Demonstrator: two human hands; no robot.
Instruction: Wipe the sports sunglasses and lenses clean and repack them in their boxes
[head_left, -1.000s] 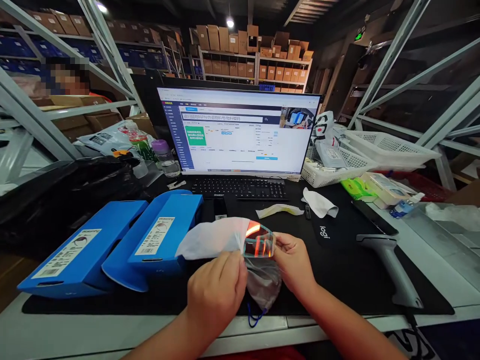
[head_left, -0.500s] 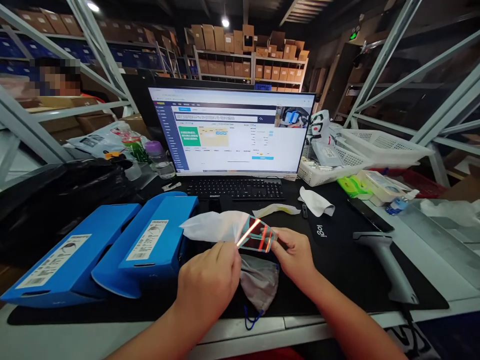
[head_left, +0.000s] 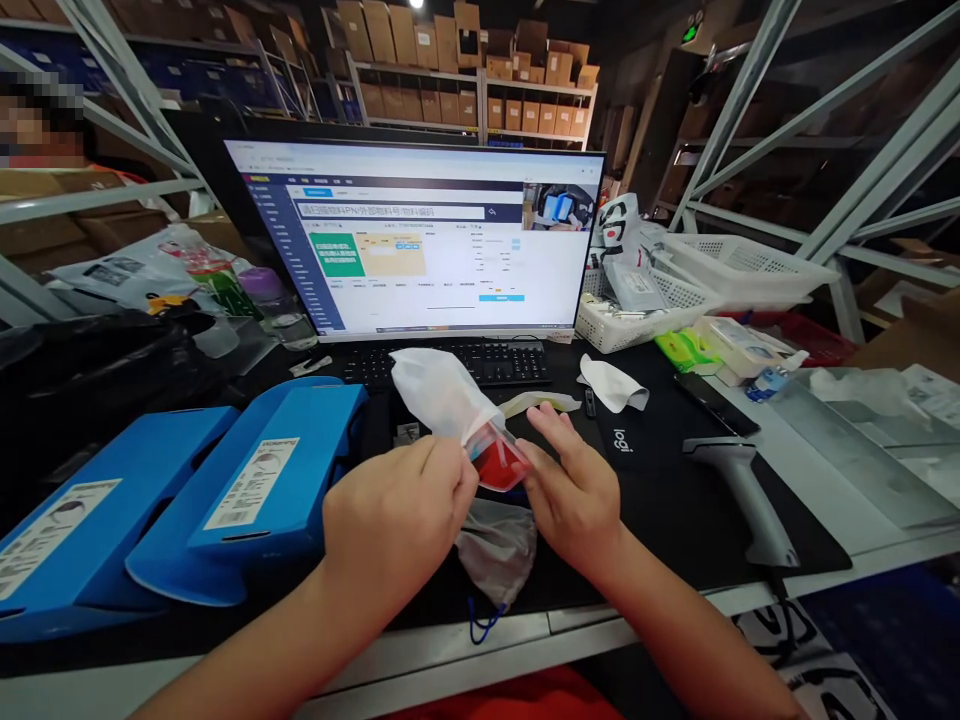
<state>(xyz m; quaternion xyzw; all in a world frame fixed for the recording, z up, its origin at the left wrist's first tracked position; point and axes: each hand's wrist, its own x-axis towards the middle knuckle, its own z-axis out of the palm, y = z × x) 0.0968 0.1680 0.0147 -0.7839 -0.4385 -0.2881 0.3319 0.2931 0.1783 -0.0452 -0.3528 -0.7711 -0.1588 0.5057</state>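
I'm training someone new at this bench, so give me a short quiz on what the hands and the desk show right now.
1. True or false: the drawstring of the grey pouch is red.
2. Which hand pinches the white wrap?
3. Fill in the blank: ___ blue boxes lie to the left of the hands.

Key: 1. False, it is blue. 2. The left hand. 3. Two.
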